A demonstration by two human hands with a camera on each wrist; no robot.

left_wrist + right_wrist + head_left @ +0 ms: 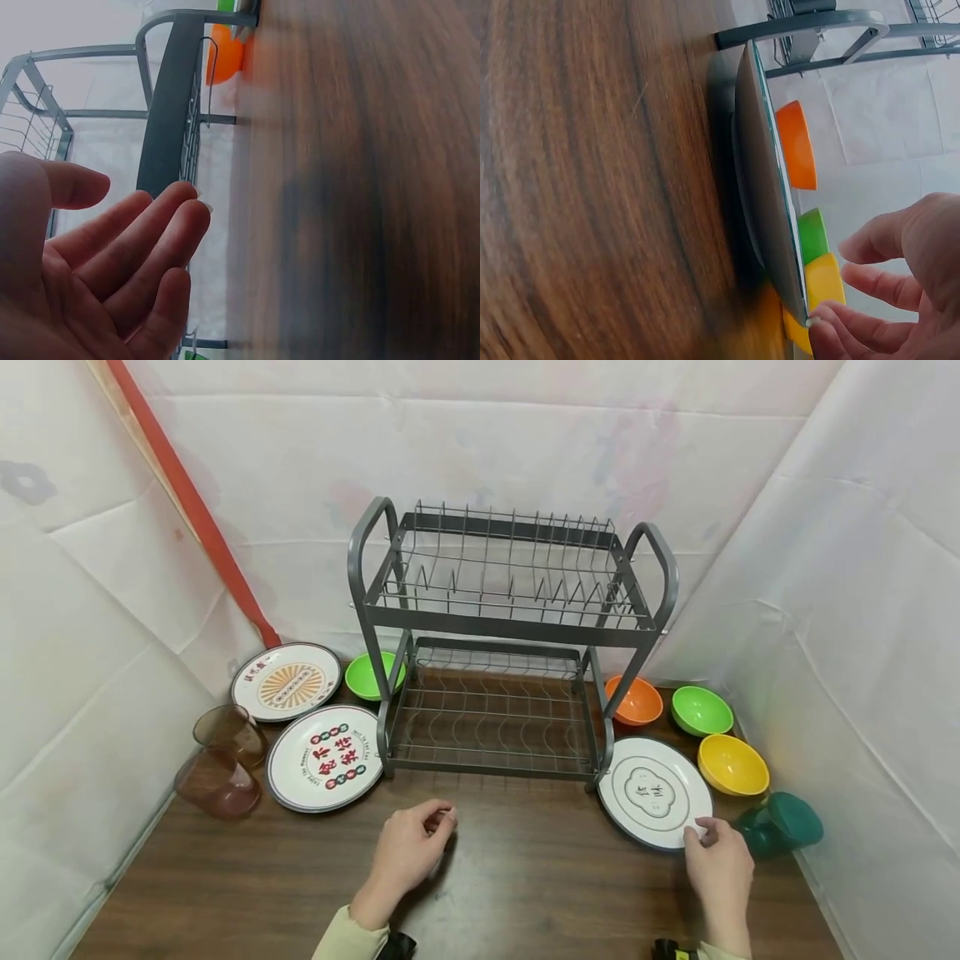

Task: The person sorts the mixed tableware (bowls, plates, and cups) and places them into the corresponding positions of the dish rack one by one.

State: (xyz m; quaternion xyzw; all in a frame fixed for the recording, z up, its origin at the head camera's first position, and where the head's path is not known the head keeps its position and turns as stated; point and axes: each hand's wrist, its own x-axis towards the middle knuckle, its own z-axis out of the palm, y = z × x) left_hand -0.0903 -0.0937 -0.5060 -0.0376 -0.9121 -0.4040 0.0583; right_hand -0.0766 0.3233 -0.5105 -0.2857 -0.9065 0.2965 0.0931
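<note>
My left hand [412,846] hovers over the table in front of the rack, fingers loosely bent and nothing in them; the left wrist view shows its palm bare. At the right, my right hand [720,860] is at the near right rim of a white plate [626,806] with a dark edge and a grey printed emblem. In the right wrist view fingertips [826,330] are right at the plate's rim, while the thumb stands apart above. The plate lies face up beside the right foot of a two-tier dark grey dish rack [495,628].
Orange [637,702], green [701,710] and yellow bowls [733,765] stand at the right, with a teal cup [780,827]. At the left are two printed plates [300,785], another green bowl [363,679] and two brownish translucent cups [217,783]. Cloth walls [82,710] enclose the table.
</note>
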